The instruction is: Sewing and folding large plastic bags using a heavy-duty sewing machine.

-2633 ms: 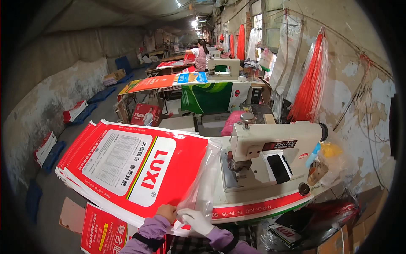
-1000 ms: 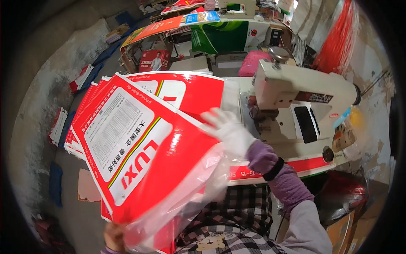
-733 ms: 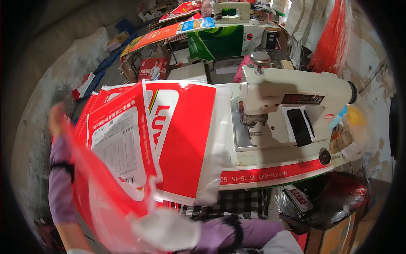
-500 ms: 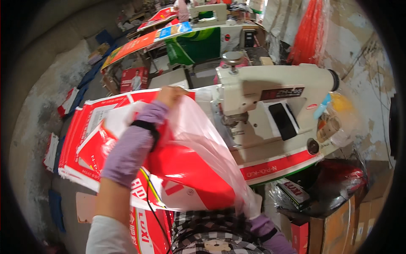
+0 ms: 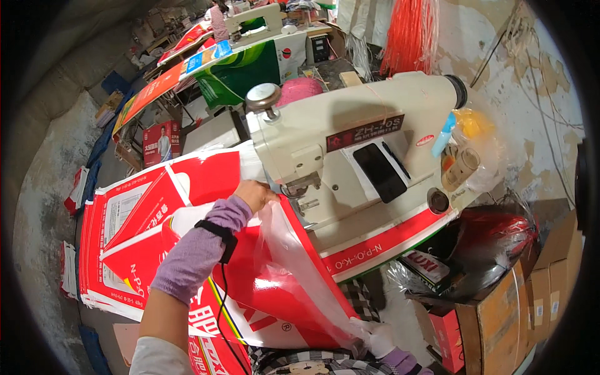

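Note:
A red and white plastic sack (image 5: 275, 294) with a clear liner along its edge stretches between my two hands. The fingers of my left hand (image 5: 255, 195) are closed on the sack's far edge, beside the needle area of a cream sewing machine (image 5: 287, 137). At the lower right, my right hand (image 5: 378, 340), which looks white-gloved, grips the sack's near corner; its fingertips are partly hidden by the plastic. Beneath the left forearm lies a stack of similar printed sacks (image 5: 103, 250). A black cord hangs from the band on my left wrist.
A black phone (image 5: 379, 173) and a pen (image 5: 397, 159) rest on the machine bed. Cardboard boxes (image 5: 500, 312) stand at the lower right. Another sewing machine (image 5: 262, 20) sits on a far table, and red strands (image 5: 409, 37) hang by the wall.
My left hand has drawn the sack's far edge down and closer to the needle area. The sack is flatter and tauter. The view has shifted, bringing the machine leftward.

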Demonstrator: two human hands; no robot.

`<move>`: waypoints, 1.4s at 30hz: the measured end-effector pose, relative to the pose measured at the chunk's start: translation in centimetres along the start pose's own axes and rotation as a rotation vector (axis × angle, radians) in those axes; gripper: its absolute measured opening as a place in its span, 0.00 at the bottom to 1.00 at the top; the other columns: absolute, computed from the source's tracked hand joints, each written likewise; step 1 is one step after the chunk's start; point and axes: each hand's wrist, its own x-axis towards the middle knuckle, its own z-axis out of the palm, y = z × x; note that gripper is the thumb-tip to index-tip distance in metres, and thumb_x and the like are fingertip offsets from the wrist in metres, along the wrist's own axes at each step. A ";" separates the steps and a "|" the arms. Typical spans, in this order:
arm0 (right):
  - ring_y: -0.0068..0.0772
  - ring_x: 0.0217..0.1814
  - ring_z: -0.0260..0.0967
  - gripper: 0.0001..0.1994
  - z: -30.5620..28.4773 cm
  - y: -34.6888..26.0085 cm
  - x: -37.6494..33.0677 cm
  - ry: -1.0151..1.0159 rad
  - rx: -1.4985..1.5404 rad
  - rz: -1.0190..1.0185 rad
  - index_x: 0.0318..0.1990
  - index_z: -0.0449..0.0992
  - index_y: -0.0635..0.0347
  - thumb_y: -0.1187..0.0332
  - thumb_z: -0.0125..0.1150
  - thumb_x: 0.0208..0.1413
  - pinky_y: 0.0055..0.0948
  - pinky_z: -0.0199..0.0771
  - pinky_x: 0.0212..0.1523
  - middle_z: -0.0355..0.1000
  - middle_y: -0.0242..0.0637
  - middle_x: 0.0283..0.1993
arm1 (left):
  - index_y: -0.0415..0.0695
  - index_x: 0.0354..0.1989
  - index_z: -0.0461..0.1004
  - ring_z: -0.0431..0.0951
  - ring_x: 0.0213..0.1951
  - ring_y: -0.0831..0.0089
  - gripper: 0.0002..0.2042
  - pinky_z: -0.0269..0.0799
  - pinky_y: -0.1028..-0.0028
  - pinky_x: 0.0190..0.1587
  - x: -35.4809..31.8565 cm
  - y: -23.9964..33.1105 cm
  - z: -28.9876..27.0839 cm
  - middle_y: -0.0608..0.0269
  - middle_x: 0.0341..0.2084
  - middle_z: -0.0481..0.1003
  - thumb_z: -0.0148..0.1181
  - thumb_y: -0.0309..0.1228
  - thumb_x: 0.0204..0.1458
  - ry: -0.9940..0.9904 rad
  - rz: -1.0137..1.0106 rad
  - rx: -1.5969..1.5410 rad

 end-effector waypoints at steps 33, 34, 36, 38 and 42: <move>0.24 0.41 0.71 0.15 11.2 -15.7 15.1 -0.088 1.201 -0.094 0.50 0.70 0.61 0.64 0.57 0.57 0.23 0.70 0.40 0.72 0.33 0.41 | 0.43 0.42 0.75 0.74 0.33 0.67 0.10 0.70 0.70 0.33 -14.4 19.4 -9.2 0.66 0.30 0.76 0.57 0.30 0.53 -0.309 -0.218 -0.792; 0.26 0.39 0.72 0.17 10.2 -16.2 14.2 -0.118 1.217 -0.085 0.51 0.69 0.62 0.67 0.58 0.55 0.22 0.70 0.39 0.72 0.33 0.41 | 0.44 0.40 0.77 0.76 0.34 0.64 0.10 0.71 0.68 0.33 -13.4 18.6 -9.5 0.63 0.31 0.77 0.59 0.28 0.49 -0.423 -0.145 -0.514; 0.27 0.44 0.71 0.19 7.0 -17.8 9.4 -0.194 0.947 -0.044 0.53 0.67 0.64 0.73 0.55 0.52 0.25 0.70 0.45 0.72 0.34 0.44 | 0.47 0.30 0.78 0.76 0.36 0.61 0.06 0.73 0.63 0.33 -10.9 18.7 -9.9 0.59 0.25 0.76 0.58 0.27 0.41 -0.295 0.027 -0.187; 0.28 0.50 0.69 0.22 9.0 -13.3 8.7 -0.241 1.108 -0.084 0.55 0.66 0.65 0.77 0.52 0.49 0.26 0.68 0.52 0.70 0.36 0.48 | 0.48 0.23 0.77 0.76 0.34 0.64 0.04 0.73 0.64 0.34 -6.1 19.8 -10.8 0.62 0.22 0.75 0.58 0.29 0.36 -0.033 0.348 0.097; 0.28 0.46 0.68 0.21 12.3 -14.4 8.5 -0.091 1.152 0.014 0.53 0.68 0.60 0.73 0.49 0.49 0.30 0.70 0.45 0.70 0.35 0.44 | 0.50 0.16 0.76 0.75 0.31 0.66 0.03 0.71 0.68 0.38 -0.4 20.3 -8.8 0.65 0.21 0.75 0.57 0.33 0.34 0.000 0.478 0.369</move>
